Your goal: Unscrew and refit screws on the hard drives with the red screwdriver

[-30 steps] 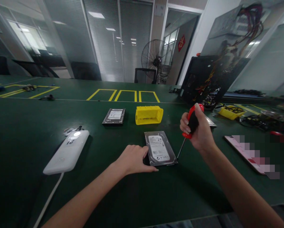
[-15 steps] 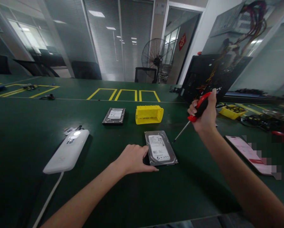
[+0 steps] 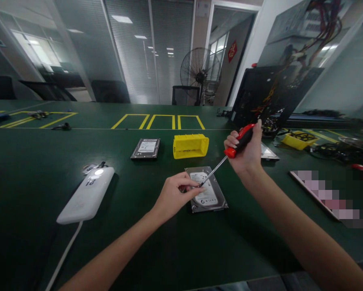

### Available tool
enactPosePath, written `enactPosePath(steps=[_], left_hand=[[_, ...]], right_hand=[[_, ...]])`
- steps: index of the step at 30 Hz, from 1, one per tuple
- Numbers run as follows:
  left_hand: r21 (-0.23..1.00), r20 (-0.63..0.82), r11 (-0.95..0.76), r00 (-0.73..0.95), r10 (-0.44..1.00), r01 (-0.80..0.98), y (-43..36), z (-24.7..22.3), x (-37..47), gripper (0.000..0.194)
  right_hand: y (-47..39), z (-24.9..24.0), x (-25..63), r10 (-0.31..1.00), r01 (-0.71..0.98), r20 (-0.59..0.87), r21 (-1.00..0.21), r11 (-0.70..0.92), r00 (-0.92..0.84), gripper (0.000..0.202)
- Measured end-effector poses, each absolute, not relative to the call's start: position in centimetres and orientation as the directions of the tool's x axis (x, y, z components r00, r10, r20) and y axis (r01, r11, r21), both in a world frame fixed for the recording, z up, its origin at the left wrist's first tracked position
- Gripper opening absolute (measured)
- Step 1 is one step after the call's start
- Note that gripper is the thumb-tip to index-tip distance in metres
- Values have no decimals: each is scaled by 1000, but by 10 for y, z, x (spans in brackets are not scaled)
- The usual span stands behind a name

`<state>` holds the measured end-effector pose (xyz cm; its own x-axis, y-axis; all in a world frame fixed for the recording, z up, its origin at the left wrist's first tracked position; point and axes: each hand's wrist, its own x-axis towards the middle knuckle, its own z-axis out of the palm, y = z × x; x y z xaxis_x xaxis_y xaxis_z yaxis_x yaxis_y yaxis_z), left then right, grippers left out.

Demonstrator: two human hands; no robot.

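Over hard drive (image 3: pixel 211 196) on tabletop (image 3: pixel 181 254), right hand (image 3: pixel 249 154) wraps firmly around screwdriver (image 3: pixel 242 141); left hand (image 3: pixel 175 190) has thumb and finger almost together at its tip, what they pinch I cannot tell. I judge step as fingertip work; next move calls for steady screwdriver.

One near hard drive (image 3: pixel 210 194) and one far hard drive (image 3: pixel 146 148) make two, and one partly hidden item (image 3: pixel 269 152) looks like a third. One middle yellow bin (image 3: pixel 184 151) and one right-hand yellow bin (image 3: pixel 296 143) make two bins. There is one screwdriver (image 3: pixel 230 152), one white device (image 3: pixel 85 198) with one white cable (image 3: pixel 66 250), one phone (image 3: pixel 317 196), one computer case (image 3: pixel 254 97) and one fan (image 3: pixel 200 76). Three yellow outlines (image 3: pixel 161 115) fill the middle row on one tabletop (image 3: pixel 132 262). Dark cables (image 3: pixel 330 154) at the right are too tangled to count.
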<state>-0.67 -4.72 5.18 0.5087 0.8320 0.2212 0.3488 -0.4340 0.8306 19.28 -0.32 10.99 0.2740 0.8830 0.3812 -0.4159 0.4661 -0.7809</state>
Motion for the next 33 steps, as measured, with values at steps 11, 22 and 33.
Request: enactPosePath(steps=[11,22,33], left_hand=[[803,194,-453,549,813,387,-40,42,2,30],[264,397,-694,580,711,670,-6,52,4,19],[-597,417,-542,806,420,592,94,35,38,23]], right_hand=[[-2,90,214,891,-490,268,-759,429,366,59],[-5,93,238,879,-470,111,-810,350,464,42],[15,20,291,950,536,1,-826,-175,313,54]])
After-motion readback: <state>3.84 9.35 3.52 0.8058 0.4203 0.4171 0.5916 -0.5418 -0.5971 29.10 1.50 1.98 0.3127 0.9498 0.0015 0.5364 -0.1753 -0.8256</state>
